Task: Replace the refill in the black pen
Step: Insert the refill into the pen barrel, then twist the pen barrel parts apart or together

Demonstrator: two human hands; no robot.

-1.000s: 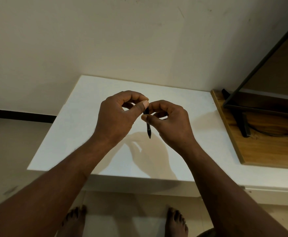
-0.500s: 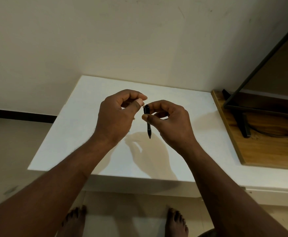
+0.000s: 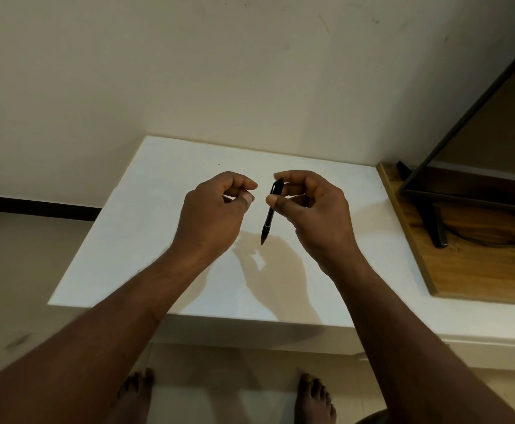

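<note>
A slim black pen [image 3: 269, 214] hangs nearly upright above the white table [image 3: 146, 240], tip pointing down. My right hand [image 3: 314, 215] pinches its upper part between thumb and forefinger, the other fingers curled behind. Just left of the pen, and apart from it, my left hand [image 3: 213, 215] has its fingers curled, thumb close to the forefinger. Nothing shows between those fingers. No loose refill is in view.
A wooden board [image 3: 476, 270] lies at the table's right end, carrying a black metal stand [image 3: 433, 191] and a dark cable [image 3: 488, 240]. A cream wall rises behind. My bare feet [image 3: 134, 393] stand on the floor below the table's front edge.
My left thumb was on the pen's top a second ago; the left hand has since drawn away to the left. The right hand has tilted the pen slightly, still holding it.
</note>
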